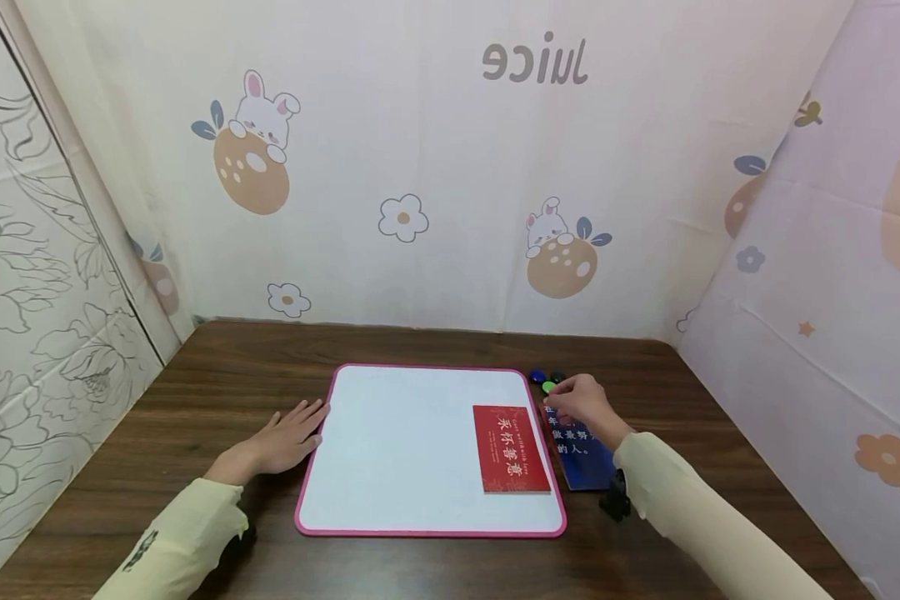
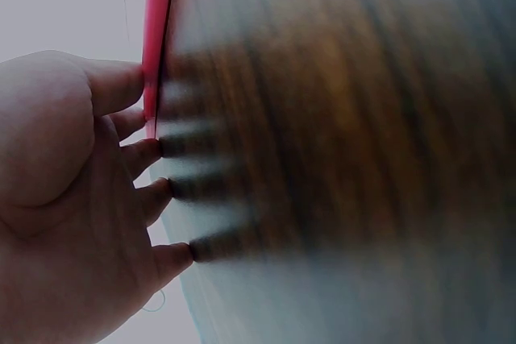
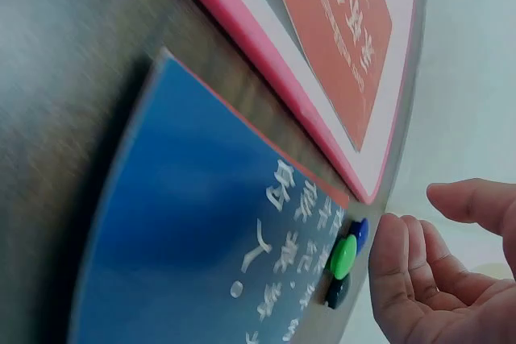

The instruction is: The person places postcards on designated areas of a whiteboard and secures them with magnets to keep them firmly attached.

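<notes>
A whiteboard [image 1: 397, 450] with a pink frame lies flat on the table. My left hand [image 1: 285, 437] rests beside its left edge, fingers spread, with the thumb and fingertips at the pink frame in the left wrist view. On the board's right side lies a red card [image 1: 512, 450] with white writing. Right of the board, my right hand [image 1: 581, 402] hovers over the top of a blue card [image 1: 588, 471]. Its thumb and bent fingers stand apart in the right wrist view, nothing between them. Close by sit a green button-shaped disc [image 3: 343, 257], a blue one [image 3: 360, 233] and a black one [image 3: 338, 292].
The dark wooden table [image 1: 390, 571] extends around the board on all sides. A pale printed curtain [image 1: 435, 275] hangs behind its far edge, with more patterned cloth on the left and right. A dark wrist device [image 1: 615, 497] shows under the right sleeve, near the blue card.
</notes>
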`<action>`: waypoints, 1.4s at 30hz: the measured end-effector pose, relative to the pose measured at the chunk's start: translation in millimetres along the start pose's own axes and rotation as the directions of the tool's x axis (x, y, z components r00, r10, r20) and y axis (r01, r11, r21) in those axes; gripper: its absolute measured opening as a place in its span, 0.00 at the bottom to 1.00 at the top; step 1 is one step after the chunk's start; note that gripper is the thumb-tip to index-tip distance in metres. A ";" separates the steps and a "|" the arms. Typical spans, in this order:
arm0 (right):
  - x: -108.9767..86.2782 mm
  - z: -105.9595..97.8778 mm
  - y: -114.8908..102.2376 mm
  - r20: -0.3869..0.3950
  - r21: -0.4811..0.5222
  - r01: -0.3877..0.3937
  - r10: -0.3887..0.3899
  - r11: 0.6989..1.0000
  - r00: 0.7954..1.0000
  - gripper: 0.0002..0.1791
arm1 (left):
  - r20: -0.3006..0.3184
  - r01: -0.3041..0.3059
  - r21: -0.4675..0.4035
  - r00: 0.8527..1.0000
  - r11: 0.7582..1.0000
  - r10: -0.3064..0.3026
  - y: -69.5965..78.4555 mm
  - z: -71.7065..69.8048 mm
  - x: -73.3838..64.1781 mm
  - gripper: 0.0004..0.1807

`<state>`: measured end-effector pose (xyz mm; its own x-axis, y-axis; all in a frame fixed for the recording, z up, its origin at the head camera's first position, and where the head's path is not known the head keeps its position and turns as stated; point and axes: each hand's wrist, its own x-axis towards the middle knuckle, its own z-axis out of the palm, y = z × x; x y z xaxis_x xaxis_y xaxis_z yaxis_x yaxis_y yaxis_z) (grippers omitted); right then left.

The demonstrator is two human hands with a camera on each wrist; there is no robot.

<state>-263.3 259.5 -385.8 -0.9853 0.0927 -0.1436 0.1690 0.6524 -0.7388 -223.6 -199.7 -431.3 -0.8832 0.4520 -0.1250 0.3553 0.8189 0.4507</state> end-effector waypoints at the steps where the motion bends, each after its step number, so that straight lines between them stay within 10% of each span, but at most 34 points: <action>1: 2.3 -1.2 -0.3 -0.003 -0.002 0.001 -0.001 1.000 1.000 0.15 | 0.000 0.001 -0.002 1.000 1.000 -0.001 0.3 -0.1 -0.1 0.31; 28: 65.7 -23.6 12.4 -0.133 0.039 -0.123 0.127 0.992 0.983 0.18 | 0.007 0.021 -0.005 1.000 1.000 -0.021 -0.8 0.2 1.6 0.31; 42: 89.9 -27.2 20.4 -0.035 0.005 -0.229 0.229 0.973 0.973 0.25 | 0.007 0.033 -0.004 0.999 0.999 -0.033 -3.6 0.0 2.6 0.31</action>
<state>-349.1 301.6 -395.9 -0.9205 0.2660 -0.2863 0.3907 0.6097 -0.6896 -227.2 -201.5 -433.2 -0.8921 0.4275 -0.1463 0.3248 0.8318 0.4500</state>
